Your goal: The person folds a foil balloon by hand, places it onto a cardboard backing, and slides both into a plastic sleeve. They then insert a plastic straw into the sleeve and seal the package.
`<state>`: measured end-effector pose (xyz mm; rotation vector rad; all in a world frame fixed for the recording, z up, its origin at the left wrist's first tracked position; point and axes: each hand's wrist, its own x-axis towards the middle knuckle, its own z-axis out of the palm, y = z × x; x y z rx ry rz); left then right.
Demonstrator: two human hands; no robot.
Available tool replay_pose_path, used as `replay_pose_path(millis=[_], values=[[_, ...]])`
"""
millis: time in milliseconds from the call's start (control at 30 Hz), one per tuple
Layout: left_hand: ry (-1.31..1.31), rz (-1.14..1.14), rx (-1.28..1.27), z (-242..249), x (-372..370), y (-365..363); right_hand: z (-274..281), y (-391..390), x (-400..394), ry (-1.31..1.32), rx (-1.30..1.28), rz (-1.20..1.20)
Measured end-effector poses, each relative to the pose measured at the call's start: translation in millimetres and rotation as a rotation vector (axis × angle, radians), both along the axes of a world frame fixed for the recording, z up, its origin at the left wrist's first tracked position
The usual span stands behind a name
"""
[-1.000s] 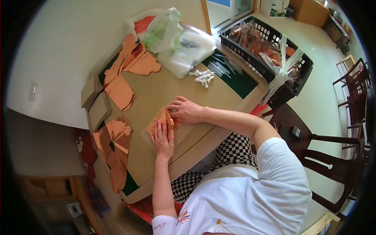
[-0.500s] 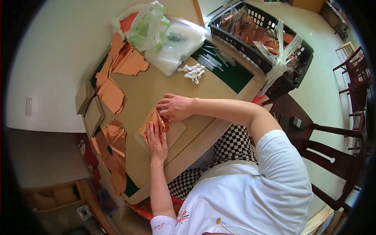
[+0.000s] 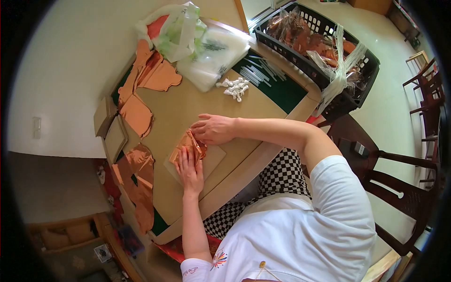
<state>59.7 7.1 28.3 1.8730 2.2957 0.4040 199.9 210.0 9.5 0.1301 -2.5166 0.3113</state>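
A folded copper-coloured foil piece (image 3: 189,144) lies on a pale square board (image 3: 214,159) on the table. My left hand (image 3: 190,171) rests flat on the foil's lower part, its fingers stretched out. At the foil's upper right edge is my right hand (image 3: 213,129), with its fingers bent and the fingertips against the foil; what they may pinch is hidden. Flat copper sheets (image 3: 137,115) lie along the table's far left side, with more crumpled copper foil (image 3: 141,176) at the near left.
Clear plastic bags (image 3: 209,58), white knotted pieces (image 3: 234,88) and thin clear sticks (image 3: 256,74) lie on the table's far part. A black crate (image 3: 300,51) of wrapped copper items stands beyond the right edge. A dark chair (image 3: 394,188) is at the right.
The whole view has shifted slightly. Both hands remain on the foil in nearly the same pose.
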Motion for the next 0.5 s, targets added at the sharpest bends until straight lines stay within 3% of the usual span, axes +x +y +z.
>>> replay_pose_path(millis=[500], values=[[0.035, 0.010, -0.013, -0.2, 0.5, 0.6, 14.1, -13.3, 25.2, -0.063, -0.097, 0.090]])
